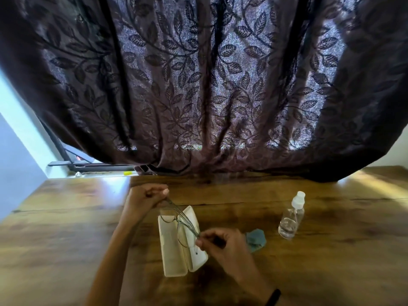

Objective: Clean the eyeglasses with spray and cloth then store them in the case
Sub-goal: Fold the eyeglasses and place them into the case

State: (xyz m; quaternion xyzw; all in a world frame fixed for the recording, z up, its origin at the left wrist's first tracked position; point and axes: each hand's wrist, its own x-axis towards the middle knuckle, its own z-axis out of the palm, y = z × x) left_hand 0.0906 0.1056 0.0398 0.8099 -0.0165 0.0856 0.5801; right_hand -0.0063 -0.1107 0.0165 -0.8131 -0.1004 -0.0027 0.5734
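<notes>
So the eyeglasses are up off the worktop, right over the open case, which lies about mid-worktop, nearer the near edge. I can't tell whether the lower lens touches the case lining or just hangs above it.

The left grip is closed, pinching the far end of the temple arms. The right grip is closed too, pinching the frame at the end nearest the person, around the hinge as far as I can make out. The arms look a bit smeared, so I can't say if they're fully folded.

Handling, my guess: thin wire frame, super light and springy, so easy to bend and easy to smudge. I'd take it by the hinge or bridge and the arm tips, never on the lenses, with barely any squeeze. The case looks like a rigid clamshell and shouldn't slide much, though it's light too.

Count:
- 1 pair of eyeglasses
- 1 case, white, lid open
- 1 cloth, blue, crumpled, just right of the case, partly behind the right grip
- 1 spray bottle, clear, upright, further toward the right edge, roughly a third full
- 2 grips, both on the glasses

A dark leafy curtain hangs down to the far edge.
</notes>
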